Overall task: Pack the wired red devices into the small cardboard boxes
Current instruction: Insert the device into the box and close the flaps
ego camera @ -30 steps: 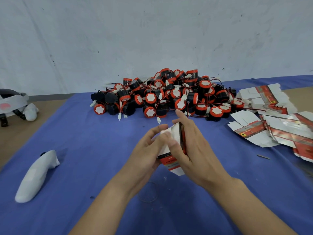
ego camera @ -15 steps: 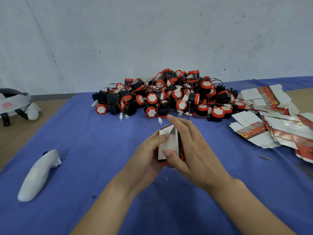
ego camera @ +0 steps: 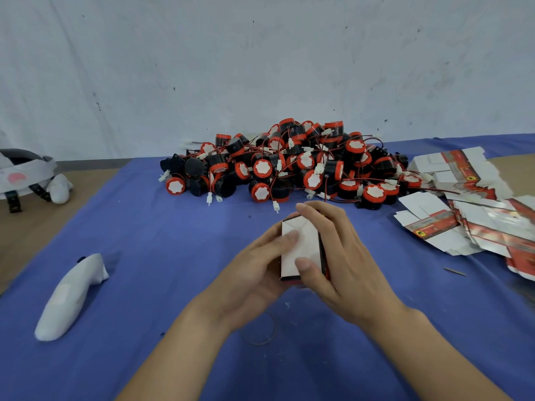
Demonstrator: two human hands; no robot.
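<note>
While a heap of wired red devices sits behind, left hand and right hand both grasp one small cardboard box above the blue worktop.

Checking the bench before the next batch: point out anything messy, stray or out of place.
Nothing looks damaged. The red devices lie in one tangled heap, wires crossing; the flat box blanks sprawl loosely at the right. A thin loop lies stray on the blue cloth near the held small box.
</note>
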